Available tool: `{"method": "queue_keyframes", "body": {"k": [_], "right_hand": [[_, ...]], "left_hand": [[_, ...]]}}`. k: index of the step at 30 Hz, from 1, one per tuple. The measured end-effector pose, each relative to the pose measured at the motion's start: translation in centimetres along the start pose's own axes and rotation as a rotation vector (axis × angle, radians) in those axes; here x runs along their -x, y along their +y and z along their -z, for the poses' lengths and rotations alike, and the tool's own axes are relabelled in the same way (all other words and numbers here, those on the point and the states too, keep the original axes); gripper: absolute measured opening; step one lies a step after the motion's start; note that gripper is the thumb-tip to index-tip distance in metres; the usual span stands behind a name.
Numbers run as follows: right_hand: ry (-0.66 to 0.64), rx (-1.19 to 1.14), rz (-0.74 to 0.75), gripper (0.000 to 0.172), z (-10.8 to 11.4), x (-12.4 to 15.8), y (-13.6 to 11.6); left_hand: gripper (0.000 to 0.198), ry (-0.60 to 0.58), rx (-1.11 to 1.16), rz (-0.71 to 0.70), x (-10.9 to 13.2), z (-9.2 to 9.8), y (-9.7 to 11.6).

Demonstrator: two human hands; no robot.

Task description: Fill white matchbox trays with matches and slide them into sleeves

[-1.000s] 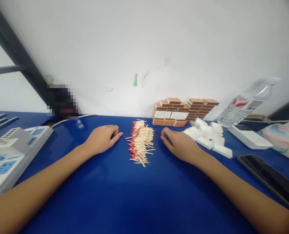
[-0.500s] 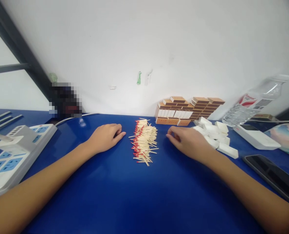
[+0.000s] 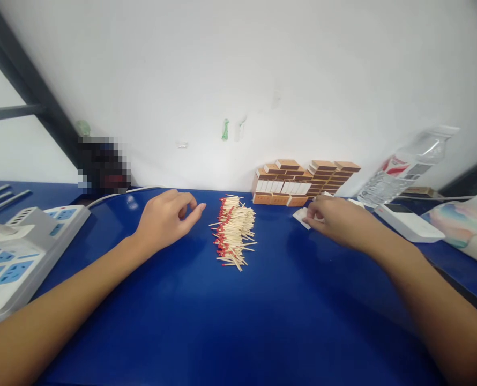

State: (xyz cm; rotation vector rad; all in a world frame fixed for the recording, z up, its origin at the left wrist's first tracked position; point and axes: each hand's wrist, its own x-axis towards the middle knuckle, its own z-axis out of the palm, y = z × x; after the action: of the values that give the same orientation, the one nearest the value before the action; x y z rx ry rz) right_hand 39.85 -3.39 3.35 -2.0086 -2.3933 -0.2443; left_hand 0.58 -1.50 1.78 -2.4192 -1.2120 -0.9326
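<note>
A loose pile of matches (image 3: 238, 230), red heads mostly to the left, lies on the blue tabletop (image 3: 206, 321). Left of the pile is my left hand (image 3: 168, 217), fingers loosely bent and thumb apart, holding nothing. On the other side, my right hand (image 3: 335, 220) has its fingertips closed on a small white matchbox tray (image 3: 302, 217). Other white trays (image 3: 356, 202) lie behind that hand, mostly hidden by it. Against the wall, brown matchboxes (image 3: 287, 199) stand stacked, several of them on end with white sides showing.
On the right are a tilted clear plastic bottle (image 3: 403, 166), a white device with a dark screen (image 3: 409, 222) and a colourful packet (image 3: 463, 220). A dark phone (image 3: 459, 287) is partly under my right forearm. At left lies a white power strip (image 3: 33, 262) with a plugged-in adapter.
My right hand has moved right, from beside the matches to the white trays, and closed on one. My left hand has shifted slightly left, with its thumb further from the fingers.
</note>
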Motion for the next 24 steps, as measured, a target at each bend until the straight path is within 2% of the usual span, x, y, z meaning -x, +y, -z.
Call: {"method": "queue_keyframes", "body": {"k": [2,6,9,13,16,19,22,24], "right_hand": [[0.122,0.020,0.042,0.023,0.5,0.3,-0.6],[0.355,0.020,0.119,0.027,1.6,1.7,-3.1],[0.364,0.070,0.216,0.028,1.3,2.5,-4.7],[0.346,0.069,0.242,0.025,0.2,2.4,-4.9],[0.259,-0.156,0.308,0.026,0.4,2.3,-5.5],[0.053,-0.459,0.439,0.026,1.4,3.2,-7.3],[-0.143,-0.639,0.554,0.024,2.2,4.6,-9.5],[-0.216,-0.707,0.581,0.022,2.3,5.3,-10.6]], "left_hand": [[0.023,0.079,0.025,-0.122,0.1,0.5,1.0],[0.011,0.077,0.042,-0.359,0.6,1.0,3.5],[0.011,0.082,0.055,-0.424,1.0,1.2,4.7],[0.011,0.084,0.024,-0.516,1.0,1.4,5.2],[0.014,0.037,0.007,-0.506,1.1,1.6,5.3],[0.032,-0.047,0.049,-0.420,1.6,1.6,5.7],[0.055,-0.164,0.186,-0.344,2.2,1.4,6.4],[0.056,-0.259,0.298,-0.309,2.6,1.3,6.9]]}}
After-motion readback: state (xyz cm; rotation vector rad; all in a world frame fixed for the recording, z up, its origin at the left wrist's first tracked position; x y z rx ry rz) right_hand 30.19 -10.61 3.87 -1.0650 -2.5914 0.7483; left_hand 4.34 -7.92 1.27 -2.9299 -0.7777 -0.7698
